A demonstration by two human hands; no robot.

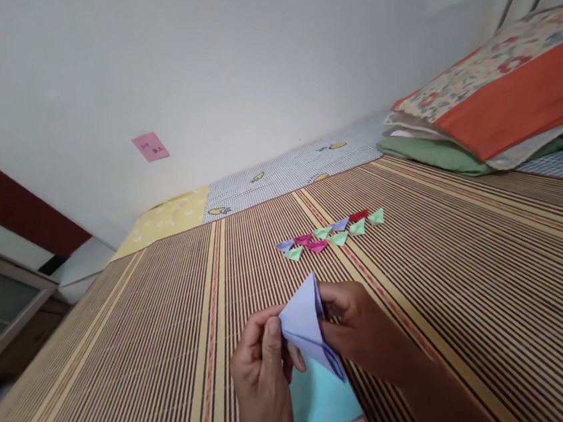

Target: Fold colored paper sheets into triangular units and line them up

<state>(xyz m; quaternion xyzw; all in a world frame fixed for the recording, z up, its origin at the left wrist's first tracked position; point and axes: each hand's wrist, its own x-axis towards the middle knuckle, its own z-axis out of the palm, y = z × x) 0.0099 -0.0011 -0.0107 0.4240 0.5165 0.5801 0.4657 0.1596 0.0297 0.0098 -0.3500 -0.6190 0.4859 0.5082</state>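
Note:
A partly folded sheet of lavender paper (302, 316) is held up between my two hands, its layers parted along the right side. My left hand (265, 364) pinches its left corner between thumb and fingers. On the other side, my right hand (361, 327) has its fingers at the paper's right edge, partly hidden behind and inside the fold. Directly below lies a stack of coloured paper (326, 401), turquoise on top with pink under it. Farther off, two rows of small folded paper pieces (337, 238) in green, magenta, lavender and red rest on the striped mat (257, 267).
At the back right, a floral and orange pillow (514, 86) lies on folded green cloth (436, 154). A patterned sheet (278, 174) shows along the white wall, where a pink note (151, 147) is stuck. A framed glass panel (4, 307) stands at left.

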